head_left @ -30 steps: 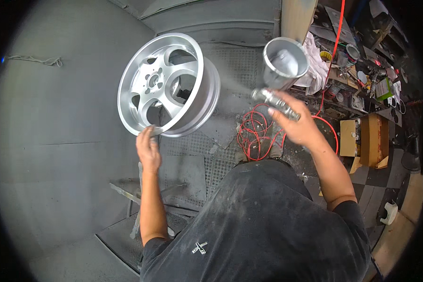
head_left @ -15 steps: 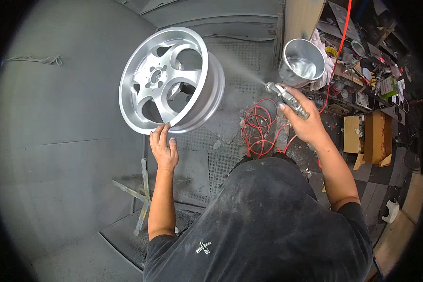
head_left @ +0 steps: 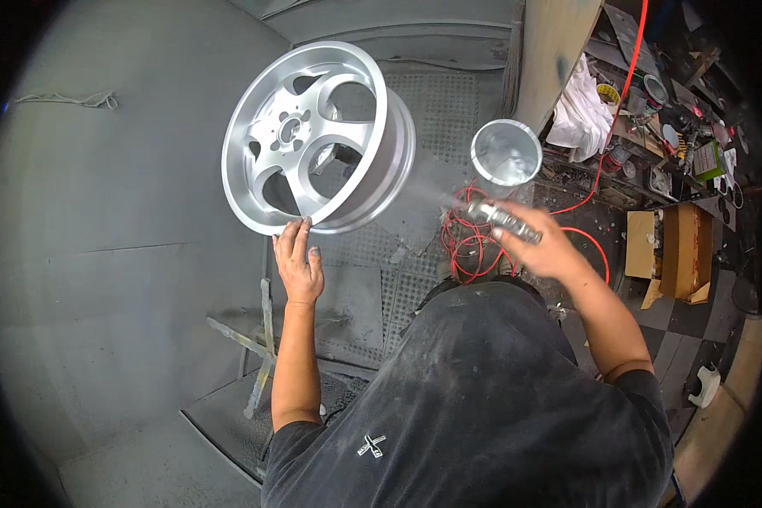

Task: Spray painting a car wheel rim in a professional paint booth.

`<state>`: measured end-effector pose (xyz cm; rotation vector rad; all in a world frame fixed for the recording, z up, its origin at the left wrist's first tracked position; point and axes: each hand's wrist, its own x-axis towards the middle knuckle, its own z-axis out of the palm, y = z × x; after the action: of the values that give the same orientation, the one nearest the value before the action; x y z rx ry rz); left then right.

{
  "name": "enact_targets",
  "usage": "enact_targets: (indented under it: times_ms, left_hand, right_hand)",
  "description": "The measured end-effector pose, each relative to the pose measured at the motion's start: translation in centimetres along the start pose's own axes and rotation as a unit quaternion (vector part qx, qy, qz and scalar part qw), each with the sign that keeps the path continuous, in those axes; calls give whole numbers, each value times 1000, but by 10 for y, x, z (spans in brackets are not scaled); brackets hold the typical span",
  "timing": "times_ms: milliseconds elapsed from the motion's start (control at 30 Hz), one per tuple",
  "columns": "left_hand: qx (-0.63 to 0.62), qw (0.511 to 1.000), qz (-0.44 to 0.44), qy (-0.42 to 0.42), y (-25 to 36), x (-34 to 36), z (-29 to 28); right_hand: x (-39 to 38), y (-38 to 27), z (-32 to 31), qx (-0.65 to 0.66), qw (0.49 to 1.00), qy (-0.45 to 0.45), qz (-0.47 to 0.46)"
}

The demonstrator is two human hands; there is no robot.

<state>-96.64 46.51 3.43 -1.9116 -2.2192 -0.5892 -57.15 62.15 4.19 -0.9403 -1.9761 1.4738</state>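
Observation:
A silver alloy wheel rim [head_left: 313, 140] with wide curved spokes stands tilted at the upper left. My left hand [head_left: 299, 267] has its fingertips against the rim's lower edge, fingers stretched and thumb apart. My right hand [head_left: 542, 241] is wrapped round a metal spray gun [head_left: 504, 222], whose nozzle points left toward the wheel's side. A faint mist comes from the nozzle. Just beyond the gun is its round metal paint cup [head_left: 506, 152], open at the top with silver paint inside; the joint between cup and gun is hidden. What holds the wheel up is hidden.
A red air hose [head_left: 622, 110] hangs at the right and lies coiled on the floor by my feet. A cluttered shelf [head_left: 643, 144] and an open cardboard box [head_left: 684, 252] stand right. Grey wall [head_left: 127, 195] lies left; a crossed metal stand [head_left: 262, 356] is near my left arm.
The spray gun and its cup have moved nearer to me and the cup a little left, with the nozzle now lower beside the wheel. My left hand stays at the rim's edge.

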Motion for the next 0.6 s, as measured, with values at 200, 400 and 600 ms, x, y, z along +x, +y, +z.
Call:
enact_targets:
  times_ms: [200, 400, 600]
  left_hand:
    - [-14, 1000, 12, -3, -21, -4, -2]
    - [-28, 999, 12, -19, -58, -5, -13]
    - [-17, 999, 21, -20, -89, 7, -32]
  right_hand:
    - [10, -8, -27, -30, 991, 126, -31]
    - [-9, -41, -18, 107, 994, 14, 14]
    - [-19, -65, -24, 96, 992, -70, -36]
